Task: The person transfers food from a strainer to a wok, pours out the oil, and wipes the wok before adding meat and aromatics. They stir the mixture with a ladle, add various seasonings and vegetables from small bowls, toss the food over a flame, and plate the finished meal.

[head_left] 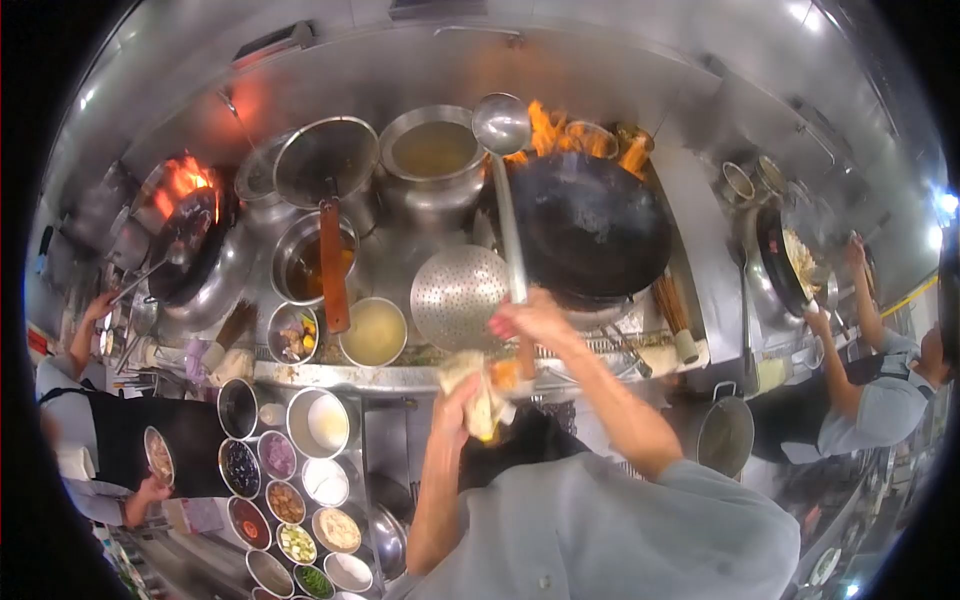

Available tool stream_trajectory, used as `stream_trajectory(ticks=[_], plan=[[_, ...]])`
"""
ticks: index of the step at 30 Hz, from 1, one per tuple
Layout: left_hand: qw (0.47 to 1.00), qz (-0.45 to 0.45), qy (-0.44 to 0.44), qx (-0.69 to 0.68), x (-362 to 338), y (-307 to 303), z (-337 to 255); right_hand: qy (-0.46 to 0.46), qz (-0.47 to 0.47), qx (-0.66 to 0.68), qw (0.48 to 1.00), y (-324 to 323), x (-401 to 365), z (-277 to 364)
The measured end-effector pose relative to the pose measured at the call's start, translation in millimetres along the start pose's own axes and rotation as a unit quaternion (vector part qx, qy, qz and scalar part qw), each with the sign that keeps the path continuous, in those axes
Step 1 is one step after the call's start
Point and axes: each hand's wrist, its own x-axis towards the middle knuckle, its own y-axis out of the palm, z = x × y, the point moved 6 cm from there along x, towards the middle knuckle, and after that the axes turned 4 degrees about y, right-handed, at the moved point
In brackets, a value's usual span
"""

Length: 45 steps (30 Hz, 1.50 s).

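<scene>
In the head view my right hand (540, 318) is closed around the handle of a long metal ladle (508, 220). The ladle's bowl points away from me, upward in the picture, just left of the dark wok (590, 235). My left hand (453, 412) grips a bunched, pale yellowish cloth (480, 395) in front of my body. A round perforated skimmer (460, 297) lies beyond the cloth, close to both hands. Between the hands is an orange-brown patch, too blurred to name. The wok looks blackened inside, tilts toward me, and has flames (545, 130) behind it.
A large pot (432, 165), a wood-handled strainer (333, 260) and a bowl of yellowish liquid (373, 332) stand left of the wok. Several ingredient containers (285, 502) sit lower left. A bamboo brush (675, 315) is at right. Co-workers work at woks on both sides.
</scene>
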Motion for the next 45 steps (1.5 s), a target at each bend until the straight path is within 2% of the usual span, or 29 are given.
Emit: stream_trajectory(ticks=[2, 3, 4, 7, 9, 11, 13, 15, 16, 17, 18, 19, 20, 22, 25, 27, 29, 31, 33, 34, 35, 36, 37, 38, 39, 40, 43, 44, 45], plan=[[0.996, -0.032, -0.031, 0.08, -5.6, -14.4, 3.1, -0.061, -0.056, -0.017, 0.996, -48.3, 22.0, 32.8], [0.988, -0.07, -0.111, 0.081, -8.6, -28.5, 16.6, -0.071, -0.036, -0.027, 0.996, -62.2, 26.7, 57.9], [0.98, -0.054, -0.189, 0.044, -11.7, -28.7, 28.6, -0.129, -0.05, -0.071, 0.988, -69.4, 39.5, 82.8], [0.96, -0.088, -0.258, -0.059, -9.4, -37.6, 70.8, -0.124, -0.098, -0.21, 0.965, -79.4, 94.1, 129.1], [0.969, -0.097, -0.222, -0.039, -4.7, -49.4, 71.2, -0.235, -0.246, -0.446, 0.828, -75.0, 115.6, 157.6], [0.977, -0.106, -0.185, -0.017, 3.1, -44.3, 48.4, -0.236, -0.253, -0.46, 0.818, -61.9, 138.9, 165.9], [0.96, -0.154, -0.201, 0.122, -9.2, -64.2, 36.3, -0.228, -0.252, -0.48, 0.808, -57.9, 162.5, 163.2], [0.958, -0.199, -0.14, 0.151, -20.8, -55.3, 11.3, -0.087, -0.032, -0.364, 0.927, -44.9, 188.9, 152.1], [0.952, -0.232, -0.085, 0.179, -28.0, -53.2, -0.8, -0.061, 0.048, -0.342, 0.937, -39.5, 204.6, 149.3], [0.951, -0.238, -0.085, 0.179, -37.5, -50.9, -4.4, -0.06, 0.054, -0.34, 0.937, -43.9, 209.2, 142.8], [0.965, -0.231, -0.053, 0.113, -45.3, -48.5, -8.2, -0.008, 0.15, -0.106, 0.983, -43.3, 212.9, 129.2], [0.974, -0.221, -0.019, 0.046, -50.1, -52.0, -7.3, 0.043, 0.236, 0.134, 0.961, -37.0, 205.4, 129.7], [0.973, -0.224, -0.015, 0.048, -52.9, -40.6, -8.3, 0.043, 0.241, 0.135, 0.96, -38.8, 213.3, 122.7], [0.971, -0.225, 0.069, -0.039, -57.6, -19.9, -13.6, 0.03, 0.302, 0.302, 0.904, -37.4, 216.4, 125.6], [0.971, -0.2, 0.114, -0.068, -66.1, -24.5, 5.6, -0.013, 0.286, 0.45, 0.846, -48.5, 213.4, 148.1], [0.957, -0.242, 0.142, -0.078, -64.7, -21.9, 16.8, -0.024, 0.287, 0.49, 0.823, -55.4, 204.3, 168.0], [0.946, -0.305, 0.103, -0.033, -66.1, -24.1, 26.5, -0.007, 0.423, 0.599, 0.68, -57.6, 197.6, 183.3], [0.948, -0.296, 0.118, 0.017, -65.1, -31.5, 35.9, -0.012, 0.398, 0.595, 0.698, -71.5, 202.5, 184.7], [0.953, -0.292, 0.074, 0.03, -67.9, -32.6, 46.3, -0.008, 0.32, 0.482, 0.816, -84.1, 204.9, 182.0], [0.93, -0.352, 0.084, 0.065, -66.9, -39.4, 49.7, -0.022, 0.261, 0.406, 0.876, -93.9, 209.2, 180.6], [0.929, -0.356, 0.084, 0.061, -65.4, -41.5, 53.4, -0.018, 0.263, 0.403, 0.877, -96.3, 209.3, 183.1], [0.935, -0.34, 0.096, 0.022, -63.9, -42.8, 54.6, -0.069, 0.174, 0.211, 0.959, -105.3, 212.5, 186.2], [0.939, -0.325, 0.112, -0.019, -62.5, -42.4, 54.3, -0.12, 0.08, 0.007, 0.989, -112.6, 215.7, 190.1], [0.941, -0.316, 0.116, -0.024, -61.7, -42.1, 54.4, -0.121, 0.091, 0.0, 0.988, -109.5, 212.4, 189.6], [0.938, -0.324, 0.123, -0.031, -66.0, -42.0, 55.6, -0.171, 0.013, -0.18, 0.969, -112.5, 207.0, 191.1], [0.935, -0.334, 0.12, -0.023, -70.6, -41.0, 56.6, -0.22, -0.067, -0.351, 0.908, -112.9, 201.6, 193.4], [0.927, -0.355, 0.117, -0.01, -82.6, -36.0, 61.6, -0.271, -0.068, -0.403, 0.871, -98.7, 206.7, 176.0], [0.928, -0.35, 0.128, -0.013, -85.6, -33.4, 62.1, -0.151, -0.034, -0.396, 0.905, -95.8, 214.4, 163.7], [0.929, -0.343, 0.14, -0.014, -89.0, -31.1, 62.1, -0.155, -0.031, -0.398, 0.903, -91.5, 213.0, 163.6]])
